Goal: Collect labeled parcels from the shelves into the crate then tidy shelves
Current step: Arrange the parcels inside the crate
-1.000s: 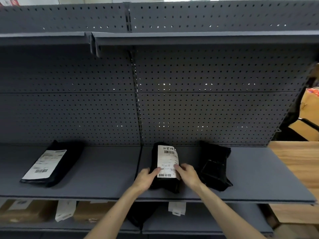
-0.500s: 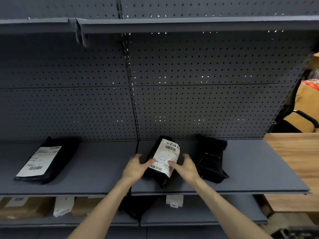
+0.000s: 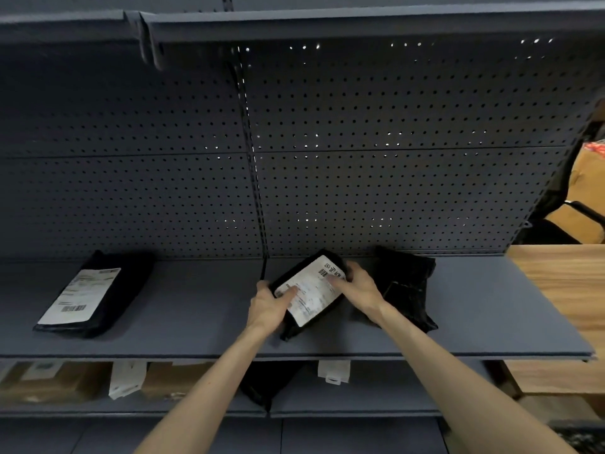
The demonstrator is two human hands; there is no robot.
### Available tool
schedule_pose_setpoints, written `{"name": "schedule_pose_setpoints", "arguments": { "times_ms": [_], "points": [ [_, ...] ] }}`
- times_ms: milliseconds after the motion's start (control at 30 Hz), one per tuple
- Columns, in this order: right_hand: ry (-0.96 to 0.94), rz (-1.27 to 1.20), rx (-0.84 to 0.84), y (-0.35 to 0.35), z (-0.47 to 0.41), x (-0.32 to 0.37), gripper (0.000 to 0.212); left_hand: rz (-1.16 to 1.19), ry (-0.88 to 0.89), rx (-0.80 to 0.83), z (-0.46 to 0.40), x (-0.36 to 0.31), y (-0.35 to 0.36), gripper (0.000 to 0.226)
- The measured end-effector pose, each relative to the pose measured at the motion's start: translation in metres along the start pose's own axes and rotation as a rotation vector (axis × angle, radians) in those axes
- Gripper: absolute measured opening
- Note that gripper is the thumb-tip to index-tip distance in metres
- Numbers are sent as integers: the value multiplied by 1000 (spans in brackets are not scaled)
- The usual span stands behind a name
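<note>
A black parcel with a white barcode label [image 3: 311,290] lies tilted on the grey shelf [image 3: 196,322], near its middle. My left hand [image 3: 268,304] grips its lower left edge, thumb on the label. My right hand [image 3: 357,288] grips its upper right edge, fingers over the label. A second black parcel [image 3: 409,283] with no label showing lies just right of it, partly behind my right hand. A third black parcel with a white label [image 3: 88,296] lies at the shelf's left end. No crate is in view.
Grey pegboard [image 3: 360,158] backs the shelf, with another shelf [image 3: 327,24] overhead. The lower shelf holds cardboard boxes [image 3: 49,378], white tags [image 3: 126,378] and a black bag [image 3: 265,385]. A wooden surface [image 3: 563,290] stands to the right.
The labelled parcel has turned clockwise under both hands, from upright to slanted. My right hand moved from its bottom to its upper right edge. The view shifted downward.
</note>
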State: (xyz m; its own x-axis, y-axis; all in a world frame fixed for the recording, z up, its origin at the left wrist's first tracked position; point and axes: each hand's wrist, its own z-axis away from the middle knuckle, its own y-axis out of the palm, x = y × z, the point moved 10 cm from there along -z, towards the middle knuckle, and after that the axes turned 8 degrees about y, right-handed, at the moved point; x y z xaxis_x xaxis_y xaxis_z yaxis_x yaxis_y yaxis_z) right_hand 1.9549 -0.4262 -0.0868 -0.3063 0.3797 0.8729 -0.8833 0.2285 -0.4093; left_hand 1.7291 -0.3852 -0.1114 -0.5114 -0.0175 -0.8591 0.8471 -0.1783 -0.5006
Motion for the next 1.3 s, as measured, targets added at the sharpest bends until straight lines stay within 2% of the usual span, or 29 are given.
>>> {"name": "schedule_pose_setpoints", "arguments": {
  "times_ms": [100,233,333,467,567,633,667,733,833,967,1133,1300],
  "points": [
    [-10,64,-49,-7,-2,-7,59,63,79,32,-4,-10,0,79],
    [11,184,-28,0,-6,-23,57,59,110,120,-8,-9,5,79],
    [22,217,-53,-5,-9,-20,60,46,134,114,-10,-7,1,81],
    [-92,357,-205,-24,-16,6,58,-165,198,-94,-4,-4,-23,81],
    [-145,426,-145,-18,-23,20,60,-299,352,-263,20,-19,-36,58],
    [-154,456,-60,-9,-28,23,59,-291,394,-321,34,-21,-39,35],
    [-158,466,-27,-4,-29,24,58,-281,378,-307,37,-19,-37,31],
    [-161,482,14,5,-30,24,54,-282,293,-214,39,-8,-27,39],
    [-178,514,2,11,-27,25,46,-315,208,-103,35,3,-14,40],
    [-165,467,-57,6,-23,19,42,-31,128,27,20,14,1,38],
    [-20,411,63,21,-14,-8,60,250,47,32,3,11,9,37],
    [8,290,109,31,-1,-20,42,237,81,68,1,11,19,29]
  ]
}}
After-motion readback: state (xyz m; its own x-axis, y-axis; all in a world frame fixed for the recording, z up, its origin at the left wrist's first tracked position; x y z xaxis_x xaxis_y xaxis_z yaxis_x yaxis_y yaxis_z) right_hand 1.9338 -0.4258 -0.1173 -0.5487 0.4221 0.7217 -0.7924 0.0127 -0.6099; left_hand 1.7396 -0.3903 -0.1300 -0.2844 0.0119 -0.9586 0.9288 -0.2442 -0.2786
